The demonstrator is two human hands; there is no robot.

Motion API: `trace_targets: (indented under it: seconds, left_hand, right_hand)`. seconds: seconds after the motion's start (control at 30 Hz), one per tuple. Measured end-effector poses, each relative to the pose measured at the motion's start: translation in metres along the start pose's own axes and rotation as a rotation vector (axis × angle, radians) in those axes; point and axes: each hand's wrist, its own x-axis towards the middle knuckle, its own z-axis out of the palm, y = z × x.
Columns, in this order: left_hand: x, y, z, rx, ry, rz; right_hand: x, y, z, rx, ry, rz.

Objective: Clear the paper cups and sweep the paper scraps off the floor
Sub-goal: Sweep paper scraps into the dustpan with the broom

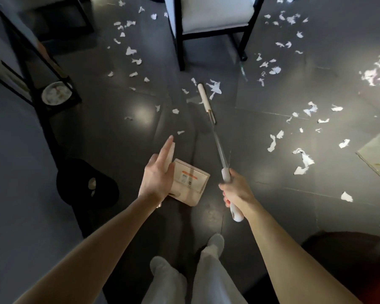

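Right hand (237, 191) is gripping broom (203, 96); left hand (156, 178) is resting flat, fingers straight, against dustpan (191, 183). Chair (206, 18) is standing among scraps (215, 88) ahead.

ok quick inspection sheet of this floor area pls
surface: dark floor, lit in patches
job's things: paper scraps scattered widely; broom head on floor; dustpan on floor; no sure cup
clutter: black cap; pale mat
hands: right hand grips broom handle; left hand flat against dustpan handle
cables: nothing seen
surroundings: chair; shelf holding round white container
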Motion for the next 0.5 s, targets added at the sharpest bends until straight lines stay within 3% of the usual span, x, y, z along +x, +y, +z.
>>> trace_targets:
  seconds: [0.5]
  left_hand:
    - [0.166, 0.188, 0.119, 0.015, -0.070, 0.247]
  right_hand:
    - [0.089, -0.098, -0.201, 0.072, 0.248, -0.131]
